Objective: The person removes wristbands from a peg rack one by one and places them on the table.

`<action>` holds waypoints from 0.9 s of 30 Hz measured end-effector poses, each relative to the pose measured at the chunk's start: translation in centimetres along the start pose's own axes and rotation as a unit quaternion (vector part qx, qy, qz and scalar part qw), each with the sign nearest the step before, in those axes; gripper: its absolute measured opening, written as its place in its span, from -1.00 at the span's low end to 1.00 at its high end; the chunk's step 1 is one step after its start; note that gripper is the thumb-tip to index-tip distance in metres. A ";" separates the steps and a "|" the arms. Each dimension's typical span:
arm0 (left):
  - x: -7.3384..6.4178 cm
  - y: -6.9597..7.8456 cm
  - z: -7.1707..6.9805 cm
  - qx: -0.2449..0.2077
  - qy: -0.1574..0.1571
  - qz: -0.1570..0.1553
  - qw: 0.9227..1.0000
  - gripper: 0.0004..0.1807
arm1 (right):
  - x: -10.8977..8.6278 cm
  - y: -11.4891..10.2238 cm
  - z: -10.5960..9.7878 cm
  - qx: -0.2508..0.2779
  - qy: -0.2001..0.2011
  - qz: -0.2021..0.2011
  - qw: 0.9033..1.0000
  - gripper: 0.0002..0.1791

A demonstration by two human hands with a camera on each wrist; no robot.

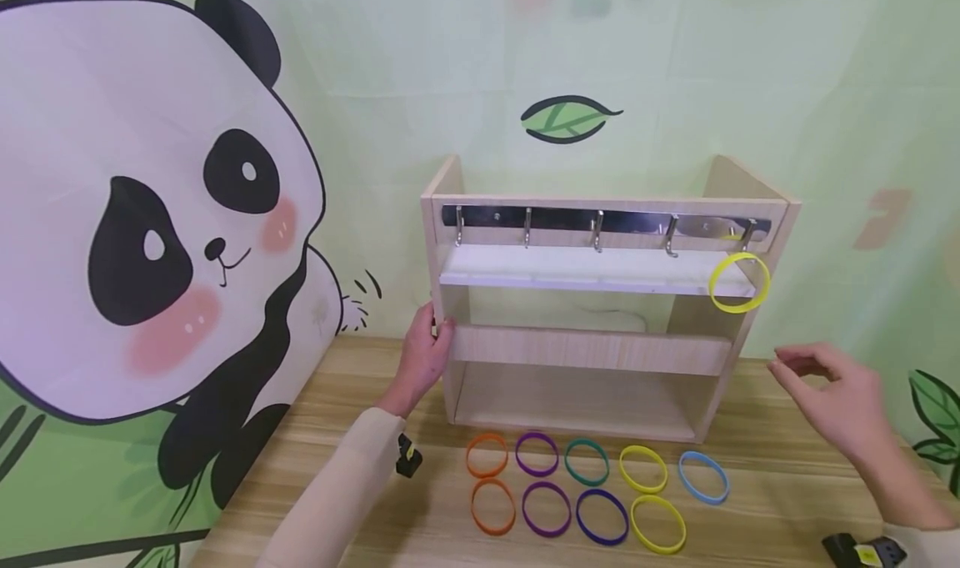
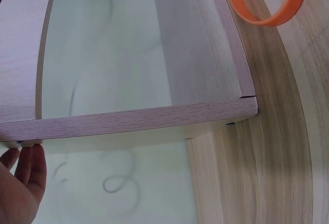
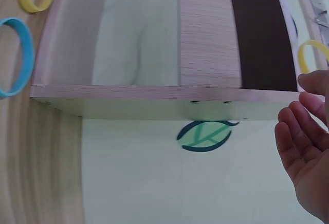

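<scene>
A light wooden rack point(image 1: 592, 348) stands on the table, with a metal strip of several hooks point(image 1: 598, 229) along its top front. From the rightmost hook hangs a yellow wristband point(image 1: 738, 283). My left hand point(image 1: 422, 355) is at the rack's left side panel; in the left wrist view its fingertips point(image 2: 37, 154) touch the panel's outer face. Holding nothing, my right hand point(image 1: 840, 393) is in the air to the right of the rack, its fingers loosely bent and thumb near the index finger. The right wrist view also shows this hand point(image 3: 308, 152), apart from the rack.
In front of the rack lie bands in two rows: orange point(image 1: 492, 507), purple point(image 1: 546, 510), teal point(image 1: 587, 462), dark blue point(image 1: 602, 540), yellow point(image 1: 658, 549) and light blue point(image 1: 703, 498). A printed panda backdrop point(image 1: 375, 134) rises behind the wooden table point(image 1: 757, 535).
</scene>
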State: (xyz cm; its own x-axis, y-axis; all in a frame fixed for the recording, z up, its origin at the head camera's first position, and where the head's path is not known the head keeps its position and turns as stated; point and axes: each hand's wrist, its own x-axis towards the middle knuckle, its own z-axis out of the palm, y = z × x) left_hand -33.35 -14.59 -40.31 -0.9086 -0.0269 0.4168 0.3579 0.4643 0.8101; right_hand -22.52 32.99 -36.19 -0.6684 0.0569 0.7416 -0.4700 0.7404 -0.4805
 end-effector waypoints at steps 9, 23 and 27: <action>0.2 -0.1 0.0 0.001 0.003 0.007 1.000 -0.50 | 2.2 -1.5 -1.1 -0.001 0.026 0.017 1.000 -0.80; 0.2 -0.3 0.1 0.005 0.005 0.012 1.000 -0.51 | 5.4 -3.5 -1.7 -0.022 0.048 0.015 0.999 -0.74; 0.2 -0.3 0.1 0.005 0.007 0.014 1.000 -0.51 | 6.4 -3.8 -1.5 -0.027 0.042 0.008 0.999 -0.73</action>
State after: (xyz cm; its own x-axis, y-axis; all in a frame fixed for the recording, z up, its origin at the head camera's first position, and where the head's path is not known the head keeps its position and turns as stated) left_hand -33.66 -14.65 -40.50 -0.8948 -0.0266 0.4457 0.3815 0.4731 0.7942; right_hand -24.12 31.52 -28.94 -0.6244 0.1235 0.7713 -0.4262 0.7736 -0.4689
